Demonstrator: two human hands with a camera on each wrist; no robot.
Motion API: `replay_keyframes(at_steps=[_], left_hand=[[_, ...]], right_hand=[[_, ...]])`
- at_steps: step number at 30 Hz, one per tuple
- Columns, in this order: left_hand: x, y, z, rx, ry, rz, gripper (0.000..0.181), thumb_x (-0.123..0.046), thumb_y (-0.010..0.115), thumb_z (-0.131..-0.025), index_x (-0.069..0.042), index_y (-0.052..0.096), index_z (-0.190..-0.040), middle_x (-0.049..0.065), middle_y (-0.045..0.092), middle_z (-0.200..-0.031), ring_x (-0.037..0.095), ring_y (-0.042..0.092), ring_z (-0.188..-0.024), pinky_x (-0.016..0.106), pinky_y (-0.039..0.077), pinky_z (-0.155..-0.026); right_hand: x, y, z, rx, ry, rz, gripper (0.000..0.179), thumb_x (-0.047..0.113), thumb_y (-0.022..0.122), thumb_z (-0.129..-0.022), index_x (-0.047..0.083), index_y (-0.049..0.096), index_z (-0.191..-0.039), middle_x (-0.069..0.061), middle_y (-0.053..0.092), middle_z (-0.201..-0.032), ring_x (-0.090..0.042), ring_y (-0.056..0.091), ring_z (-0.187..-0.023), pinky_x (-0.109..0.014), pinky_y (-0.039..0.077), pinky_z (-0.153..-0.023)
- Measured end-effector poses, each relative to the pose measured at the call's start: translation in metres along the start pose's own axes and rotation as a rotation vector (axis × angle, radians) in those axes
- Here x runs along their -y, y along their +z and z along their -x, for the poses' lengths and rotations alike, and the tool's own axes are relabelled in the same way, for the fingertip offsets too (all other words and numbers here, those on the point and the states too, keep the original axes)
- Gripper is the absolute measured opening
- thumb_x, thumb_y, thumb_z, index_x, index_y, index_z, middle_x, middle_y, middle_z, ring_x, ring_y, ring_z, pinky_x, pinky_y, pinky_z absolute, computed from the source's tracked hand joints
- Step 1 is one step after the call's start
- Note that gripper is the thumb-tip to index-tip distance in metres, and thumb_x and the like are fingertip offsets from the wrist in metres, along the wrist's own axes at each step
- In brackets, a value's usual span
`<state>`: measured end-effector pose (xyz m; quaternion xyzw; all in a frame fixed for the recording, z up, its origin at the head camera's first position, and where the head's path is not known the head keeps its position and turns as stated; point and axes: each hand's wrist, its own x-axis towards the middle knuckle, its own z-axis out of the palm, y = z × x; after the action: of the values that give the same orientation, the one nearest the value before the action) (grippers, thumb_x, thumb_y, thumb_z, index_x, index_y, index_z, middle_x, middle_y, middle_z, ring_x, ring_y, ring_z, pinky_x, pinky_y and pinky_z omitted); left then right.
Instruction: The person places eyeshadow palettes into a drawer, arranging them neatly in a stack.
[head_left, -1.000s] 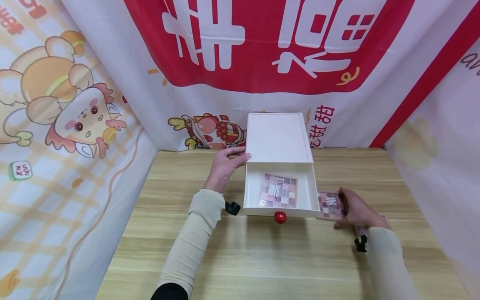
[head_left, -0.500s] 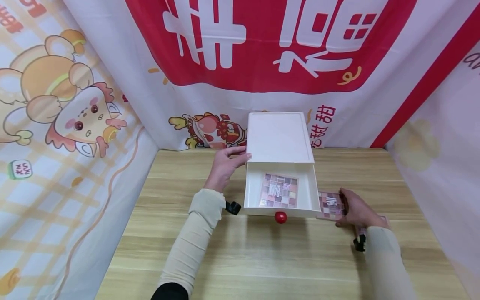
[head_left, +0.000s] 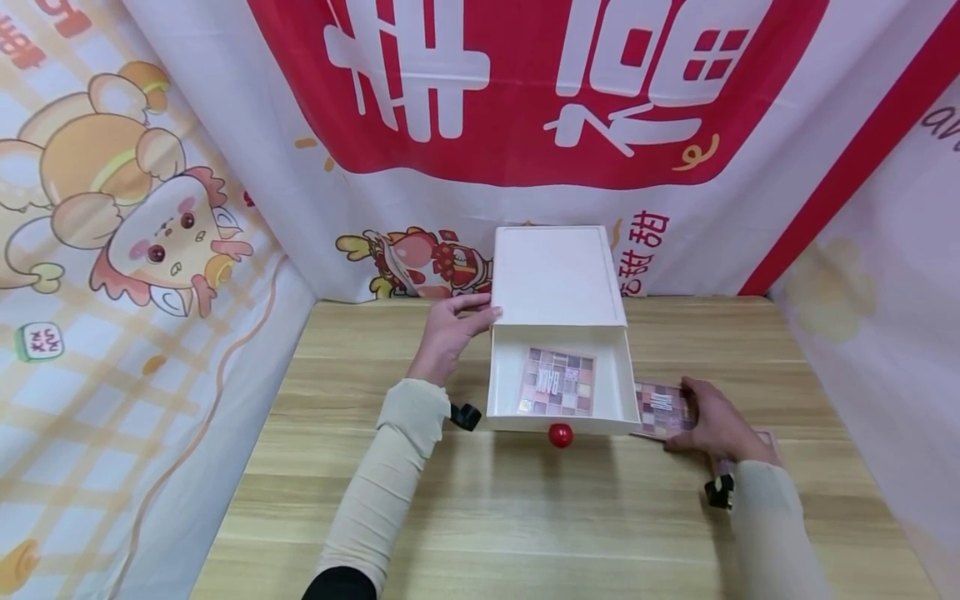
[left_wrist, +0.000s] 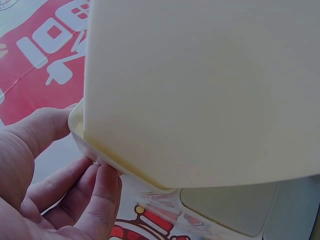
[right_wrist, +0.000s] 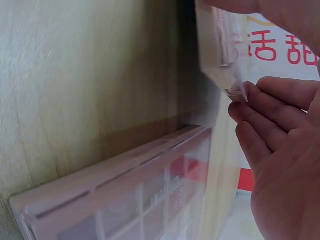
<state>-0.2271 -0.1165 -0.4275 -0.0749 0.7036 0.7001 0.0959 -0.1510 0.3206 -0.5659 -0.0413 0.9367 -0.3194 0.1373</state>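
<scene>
Gripping a flat palette (head_left: 662,409) on the table (head_left: 525,517), just right of the open drawer (head_left: 558,385), the right hand (head_left: 716,425) curls its fingers over its edge. Thin, stiff, probably slick and light; the edges suit pinching. The left hand (head_left: 448,330) holds the white box (head_left: 557,275), thumb and fingers bracing its left corner.

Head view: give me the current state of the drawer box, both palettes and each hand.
White drawer box: upright on the table, steadied at its left edge.
Drawer: pulled open, red knob facing the person.
Palette in drawer: lying flat, face up.
Second palette: outside, right of the drawer, gripped.
Left hand: holds the box's edge.
Right hand: grips the second palette.
</scene>
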Motion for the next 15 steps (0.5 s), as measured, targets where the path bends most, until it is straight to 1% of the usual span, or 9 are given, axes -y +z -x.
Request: replay_keyframes(at_steps=[4,6,10,15], left_hand=[[-0.001,0.0,0.002,0.002,-0.004,-0.001,0.042,-0.03,0.088,-0.079,-0.022,0.073,-0.117,0.007,0.064,-0.12,0.023,0.066,-0.104,0.037,0.054,-0.092],[-0.001,0.0,0.002,0.0,-0.005,0.001,0.042,-0.03,0.088,-0.079,-0.022,0.073,-0.117,0.007,0.064,-0.12,0.023,0.066,-0.104,0.038,0.054,-0.092],[-0.001,0.0,0.002,-0.007,-0.011,0.001,0.042,-0.031,0.088,-0.079,-0.023,0.073,-0.117,0.006,0.064,-0.12,0.022,0.067,-0.104,0.037,0.054,-0.092],[-0.001,0.0,0.001,-0.013,-0.014,0.003,0.041,-0.03,0.088,-0.079,-0.022,0.073,-0.117,0.004,0.064,-0.12,0.022,0.067,-0.104,0.036,0.054,-0.092]], right_hand=[[0.003,-0.003,0.006,-0.015,0.02,-0.031,0.132,0.047,0.096,-0.06,-0.007,0.022,-0.154,-0.032,0.031,-0.152,-0.052,0.034,-0.135,-0.069,0.027,-0.108],[0.005,-0.005,0.008,-0.021,0.026,-0.049,0.131,0.047,0.095,-0.061,-0.006,0.021,-0.155,-0.031,0.03,-0.153,-0.052,0.032,-0.136,-0.07,0.027,-0.107],[0.005,-0.009,0.012,-0.051,0.014,-0.066,0.126,0.043,0.095,-0.065,-0.003,0.021,-0.156,-0.03,0.03,-0.154,-0.054,0.03,-0.137,-0.072,0.027,-0.106],[0.007,-0.015,0.017,-0.129,-0.026,-0.087,0.122,0.039,0.095,-0.065,-0.004,0.024,-0.155,-0.03,0.034,-0.151,-0.054,0.032,-0.135,-0.073,0.029,-0.104]])
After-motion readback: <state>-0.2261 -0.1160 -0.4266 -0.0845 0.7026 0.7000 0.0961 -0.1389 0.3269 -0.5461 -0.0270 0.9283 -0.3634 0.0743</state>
